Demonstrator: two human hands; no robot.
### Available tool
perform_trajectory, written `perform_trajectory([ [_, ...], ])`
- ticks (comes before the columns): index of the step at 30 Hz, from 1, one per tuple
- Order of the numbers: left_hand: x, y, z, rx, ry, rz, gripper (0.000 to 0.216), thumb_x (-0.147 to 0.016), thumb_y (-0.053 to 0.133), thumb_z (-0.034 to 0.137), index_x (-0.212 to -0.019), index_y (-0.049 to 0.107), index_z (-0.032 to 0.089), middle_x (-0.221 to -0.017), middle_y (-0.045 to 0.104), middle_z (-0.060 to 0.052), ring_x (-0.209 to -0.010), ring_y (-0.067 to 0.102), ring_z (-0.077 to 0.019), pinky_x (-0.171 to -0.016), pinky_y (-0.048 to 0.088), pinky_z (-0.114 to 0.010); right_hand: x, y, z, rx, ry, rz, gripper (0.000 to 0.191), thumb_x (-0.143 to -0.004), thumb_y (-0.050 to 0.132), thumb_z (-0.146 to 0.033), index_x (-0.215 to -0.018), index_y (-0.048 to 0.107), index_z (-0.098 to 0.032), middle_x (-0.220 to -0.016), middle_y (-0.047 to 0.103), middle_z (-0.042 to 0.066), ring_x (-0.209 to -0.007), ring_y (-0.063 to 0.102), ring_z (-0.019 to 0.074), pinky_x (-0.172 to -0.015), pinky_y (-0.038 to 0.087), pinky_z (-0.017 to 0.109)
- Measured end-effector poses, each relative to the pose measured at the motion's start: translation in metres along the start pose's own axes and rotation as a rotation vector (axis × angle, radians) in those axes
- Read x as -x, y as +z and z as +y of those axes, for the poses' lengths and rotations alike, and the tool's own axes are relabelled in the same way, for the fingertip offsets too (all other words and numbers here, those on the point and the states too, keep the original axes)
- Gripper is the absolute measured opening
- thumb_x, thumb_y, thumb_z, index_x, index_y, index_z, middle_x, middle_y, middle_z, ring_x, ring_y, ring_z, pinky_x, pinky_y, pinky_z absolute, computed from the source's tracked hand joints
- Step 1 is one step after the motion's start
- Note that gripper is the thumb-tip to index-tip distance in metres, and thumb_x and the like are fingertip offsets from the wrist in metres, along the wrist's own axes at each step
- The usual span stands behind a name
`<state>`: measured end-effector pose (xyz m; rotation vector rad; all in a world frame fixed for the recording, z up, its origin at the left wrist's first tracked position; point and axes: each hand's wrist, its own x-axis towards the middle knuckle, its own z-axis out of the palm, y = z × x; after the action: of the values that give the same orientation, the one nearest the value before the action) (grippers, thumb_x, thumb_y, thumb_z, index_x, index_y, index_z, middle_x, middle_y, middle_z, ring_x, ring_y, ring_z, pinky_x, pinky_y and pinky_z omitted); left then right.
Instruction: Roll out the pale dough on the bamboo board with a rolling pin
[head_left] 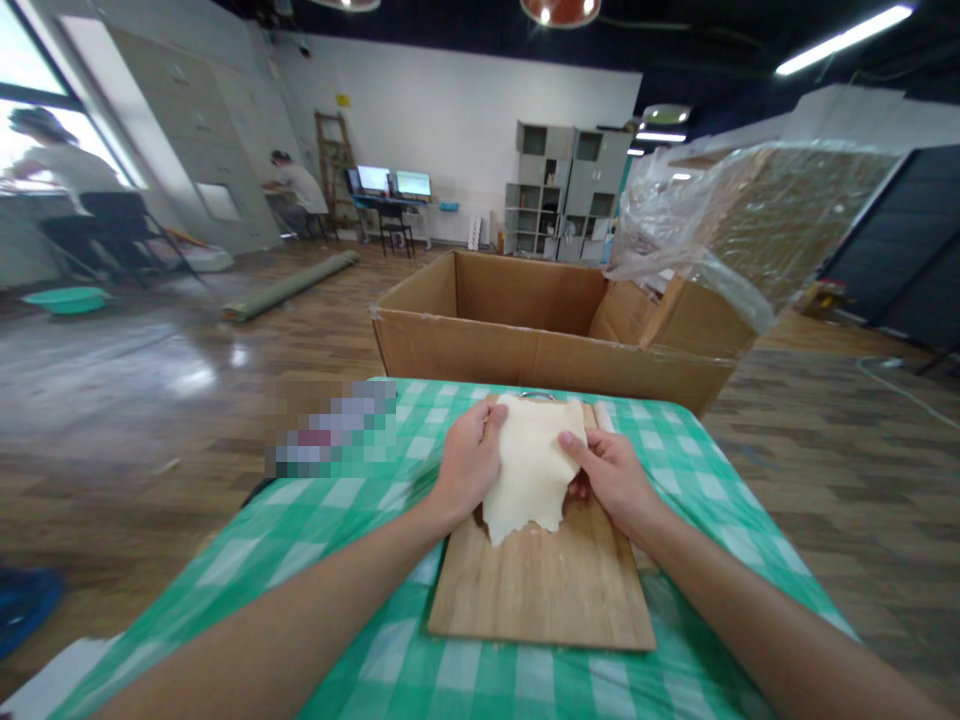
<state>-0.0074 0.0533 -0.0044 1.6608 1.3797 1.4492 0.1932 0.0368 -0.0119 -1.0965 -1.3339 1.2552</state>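
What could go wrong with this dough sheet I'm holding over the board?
The dough sheet looks thin, so it might tear where the left hand and right hand grip its sides. Its ragged lower edge, which neither hand holds, could split further, or perhaps fold over on itself against the cutting board.

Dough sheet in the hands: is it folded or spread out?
Spread out: the dough sheet shows one broad face between the left hand and right hand, its ragged lower edge over the cutting board. Its back is hidden.
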Motion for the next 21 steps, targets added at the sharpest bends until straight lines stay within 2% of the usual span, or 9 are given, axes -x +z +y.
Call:
perform_trajectory([
  [2, 0.0010, 0.0000, 0.0022, -0.001, 0.025, 0.003, 0.034, -0.103, 0.048, 0.042, -0.087, 0.067, 0.019, -0.082, 0.069, -0.002, -0.076, 0.060, -0.0188, -0.069, 0.042, -0.029, -0.0004, 0.0011, -0.0010, -0.058, -0.041, 0.024, 0.052, -0.082, 0.074, -0.068, -0.075, 0.069, -0.016, -0.061, 0.069, 0.003, -0.048, 0.058, 0.0121, -0.043, 0.043, 0.021],
  [4, 0.0024, 0.0006, 0.0033, 0.022, 0.016, -0.002, 0.035, -0.103, 0.047, 0.044, -0.088, 0.066, 0.019, -0.082, 0.069, -0.002, -0.076, 0.059, -0.0189, -0.069, 0.042, -0.029, -0.0006, 0.0015, -0.0024, -0.104, -0.038, -0.065, 0.048, -0.081, 0.077, -0.064, -0.083, 0.073, -0.017, -0.073, 0.075, 0.004, -0.060, 0.065, 0.0152, -0.054, 0.051, 0.024],
  [7, 0.0039, 0.0014, 0.0028, 0.039, -0.019, 0.017, 0.037, -0.104, 0.045, 0.046, -0.086, 0.063, 0.019, -0.082, 0.067, -0.002, -0.075, 0.058, -0.0191, -0.067, 0.041, -0.029, -0.0006, 0.0011, -0.0038, -0.103, 0.022, -0.213, 0.047, -0.069, 0.090, -0.055, -0.092, 0.074, -0.017, -0.083, 0.078, 0.005, -0.067, 0.069, 0.0184, -0.064, 0.057, 0.029],
  [9, 0.0037, 0.0017, 0.0012, 0.027, -0.028, 0.052, 0.038, -0.103, 0.044, 0.048, -0.084, 0.061, 0.020, -0.080, 0.066, -0.002, -0.074, 0.058, -0.0191, -0.066, 0.040, -0.030, -0.0008, 0.0007, -0.0031, -0.076, 0.044, -0.206, 0.048, -0.067, 0.092, -0.054, -0.093, 0.075, -0.017, -0.080, 0.078, 0.005, -0.065, 0.069, 0.0187, -0.061, 0.056, 0.030],
  [12, 0.0021, 0.0018, -0.0020, 0.013, -0.034, 0.088, 0.040, -0.103, 0.045, 0.050, -0.081, 0.060, 0.020, -0.078, 0.065, -0.002, -0.072, 0.057, -0.0187, -0.064, 0.039, -0.030, -0.0017, 0.0004, 0.0003, -0.063, -0.002, -0.120, 0.047, -0.074, 0.086, -0.057, -0.092, 0.076, -0.016, -0.079, 0.078, 0.006, -0.063, 0.067, 0.0181, -0.057, 0.052, 0.028],
  [15, 0.0015, 0.0020, -0.0038, 0.027, -0.040, 0.060, 0.045, -0.103, 0.043, 0.053, -0.084, 0.064, 0.019, -0.079, 0.067, -0.002, -0.071, 0.057, -0.0188, -0.063, 0.038, -0.029, -0.0015, 0.0002, 0.0027, -0.118, -0.011, -0.071, 0.047, -0.075, 0.085, -0.057, -0.096, 0.077, -0.016, -0.084, 0.079, 0.006, -0.068, 0.069, 0.0183, -0.059, 0.053, 0.027],
  [19, 0.0047, 0.0028, -0.0025, 0.054, -0.017, -0.001, 0.047, -0.103, 0.044, 0.055, -0.088, 0.068, 0.019, -0.080, 0.069, -0.002, -0.072, 0.057, -0.0188, -0.063, 0.039, -0.029, 0.0019, -0.0004, 0.0006, -0.123, 0.118, -0.173, 0.050, -0.072, 0.087, -0.057, -0.098, 0.076, -0.017, -0.088, 0.079, 0.007, -0.071, 0.071, 0.0209, -0.060, 0.056, 0.029],
  [21, 0.0058, 0.0033, -0.0018, 0.076, -0.006, 0.004, 0.046, -0.101, 0.048, 0.056, -0.084, 0.068, 0.019, -0.080, 0.069, -0.002, -0.073, 0.058, -0.0187, -0.063, 0.040, -0.028, 0.0033, -0.0001, -0.0007, -0.105, 0.124, -0.194, 0.048, -0.072, 0.088, -0.057, -0.094, 0.076, -0.016, -0.086, 0.079, 0.008, -0.072, 0.072, 0.0213, -0.063, 0.057, 0.030],
])
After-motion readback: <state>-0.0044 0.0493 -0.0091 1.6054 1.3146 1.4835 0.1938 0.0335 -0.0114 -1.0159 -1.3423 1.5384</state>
